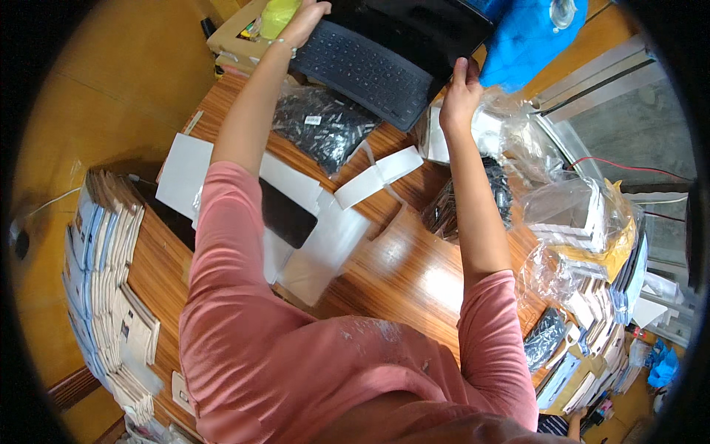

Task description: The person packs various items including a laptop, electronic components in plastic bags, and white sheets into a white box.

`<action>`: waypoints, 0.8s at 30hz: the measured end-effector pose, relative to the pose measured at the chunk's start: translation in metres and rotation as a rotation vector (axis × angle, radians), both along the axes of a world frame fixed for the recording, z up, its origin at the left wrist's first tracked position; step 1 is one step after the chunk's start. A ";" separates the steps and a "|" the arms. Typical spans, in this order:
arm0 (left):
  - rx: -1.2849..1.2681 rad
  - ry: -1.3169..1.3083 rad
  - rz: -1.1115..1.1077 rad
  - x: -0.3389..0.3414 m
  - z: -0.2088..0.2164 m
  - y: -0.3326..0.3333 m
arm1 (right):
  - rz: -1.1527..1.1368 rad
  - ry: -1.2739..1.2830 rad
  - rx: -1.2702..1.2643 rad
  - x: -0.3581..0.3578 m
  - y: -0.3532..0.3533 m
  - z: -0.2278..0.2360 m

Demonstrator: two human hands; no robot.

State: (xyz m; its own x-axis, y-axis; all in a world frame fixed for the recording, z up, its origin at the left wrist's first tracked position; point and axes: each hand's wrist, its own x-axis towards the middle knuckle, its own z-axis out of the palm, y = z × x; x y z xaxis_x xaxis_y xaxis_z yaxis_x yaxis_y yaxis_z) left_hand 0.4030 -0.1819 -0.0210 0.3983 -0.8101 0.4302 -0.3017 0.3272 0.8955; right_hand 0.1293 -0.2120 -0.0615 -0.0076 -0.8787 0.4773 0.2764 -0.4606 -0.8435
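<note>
At the top of the view, both arms reach over the table to a dark tablet with a keyboard, its black screen [414,33] raised behind the grey keyboard [366,70]. My left hand [302,26] is closed on its left edge, the fingers partly cut off by the frame's top. On the right edge, my right hand [461,96] grips with the thumb on top and the other fingers mostly hidden. Below the keyboard lies a clear bag of small black items [325,126]. A black phone [287,213] rests on white sheets nearer my left arm.
Stacks of folded blue and beige packets [103,244] line the table's left edge. A blue plastic bag [529,44] is beside the screen. Clear plastic wrapping [562,214] and more packets [592,333] crowd the right. White paper strips [379,177] lie mid-table.
</note>
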 end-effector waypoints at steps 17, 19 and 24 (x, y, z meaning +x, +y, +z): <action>0.109 0.012 -0.028 0.012 -0.056 -0.038 | -0.045 0.362 0.157 0.014 -0.064 -0.048; 0.165 -0.169 0.093 -0.014 -0.044 -0.022 | -0.012 0.326 0.235 0.008 -0.067 -0.050; -0.063 -0.584 0.324 -0.033 -0.061 0.029 | 0.046 0.200 0.205 0.026 -0.053 -0.033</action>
